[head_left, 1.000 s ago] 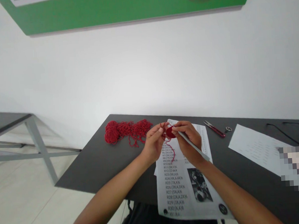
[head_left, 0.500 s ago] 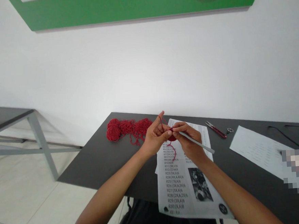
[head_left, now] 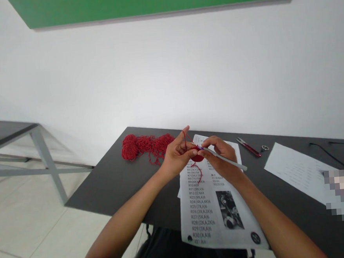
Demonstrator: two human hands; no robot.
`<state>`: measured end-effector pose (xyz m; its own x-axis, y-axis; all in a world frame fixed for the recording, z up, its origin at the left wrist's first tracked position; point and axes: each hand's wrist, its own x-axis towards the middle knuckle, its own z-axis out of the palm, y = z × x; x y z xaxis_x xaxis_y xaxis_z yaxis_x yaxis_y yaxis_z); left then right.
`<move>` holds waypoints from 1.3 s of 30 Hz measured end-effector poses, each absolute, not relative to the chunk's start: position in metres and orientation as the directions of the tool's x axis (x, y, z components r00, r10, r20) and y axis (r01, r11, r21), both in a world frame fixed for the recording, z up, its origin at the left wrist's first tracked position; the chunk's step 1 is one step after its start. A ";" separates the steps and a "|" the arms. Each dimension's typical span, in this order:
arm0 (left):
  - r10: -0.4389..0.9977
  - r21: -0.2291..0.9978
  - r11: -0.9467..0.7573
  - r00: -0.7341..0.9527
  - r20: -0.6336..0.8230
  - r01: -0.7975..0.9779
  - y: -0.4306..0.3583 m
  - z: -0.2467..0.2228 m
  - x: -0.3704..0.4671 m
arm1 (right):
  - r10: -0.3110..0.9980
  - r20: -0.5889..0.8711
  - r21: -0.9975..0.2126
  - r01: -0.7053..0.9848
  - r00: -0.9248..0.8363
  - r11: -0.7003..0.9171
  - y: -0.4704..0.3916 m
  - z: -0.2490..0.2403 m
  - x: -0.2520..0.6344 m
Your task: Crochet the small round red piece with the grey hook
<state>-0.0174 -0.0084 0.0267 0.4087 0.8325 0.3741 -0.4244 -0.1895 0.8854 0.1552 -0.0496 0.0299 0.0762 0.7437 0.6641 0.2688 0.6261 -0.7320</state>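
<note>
My left hand point(head_left: 178, 154) pinches a small round piece of red crochet work point(head_left: 196, 157) between thumb and fingers. Its index finger points up, with a strand of red yarn looped over it. In my right hand point(head_left: 221, 155) is a crochet hook point(head_left: 229, 162) with a grey handle, its tip at the top edge of the red piece. A loose yarn tail point(head_left: 201, 175) hangs below the work. Under both hands lies a printed pattern sheet point(head_left: 200, 217) with rows of text and a dark photo. The red yarn point(head_left: 129, 147) sits in a tangled heap to the left.
Right of the pattern sheet lie red-handled thread snips point(head_left: 249, 147) and a small metal ring point(head_left: 265, 148). Farther right are another paper point(head_left: 293, 171), dark glasses temples point(head_left: 328, 157) and a blurred-out patch. A second table point(head_left: 10, 132) stands at the left, and a white wall rises behind.
My right hand has shifted slightly right with the hook, away from the left fingers. More of the red crochet piece shows between the hands. The whole view has tilted a little.
</note>
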 end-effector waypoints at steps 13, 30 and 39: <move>0.804 0.902 -0.218 0.455 0.382 -0.372 -0.008 0.030 -0.019 | 0.776 0.605 -0.796 0.172 0.177 0.581 -0.051 0.028 0.151; 0.784 0.904 -0.359 0.450 0.428 -0.234 -0.010 0.031 -0.023 | 0.712 0.677 -0.736 0.161 0.189 0.657 -0.055 0.029 0.148; 0.790 0.893 -0.385 0.417 0.450 -0.235 -0.011 0.031 -0.023 | 0.684 0.691 -0.723 0.237 0.235 0.649 -0.057 0.029 0.147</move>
<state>-0.0226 -0.0108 0.0309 0.4170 0.7896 0.4503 -0.2350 -0.3849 0.8925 0.1470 -0.0567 0.0287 0.2350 0.6837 0.6909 0.2371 0.6490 -0.7229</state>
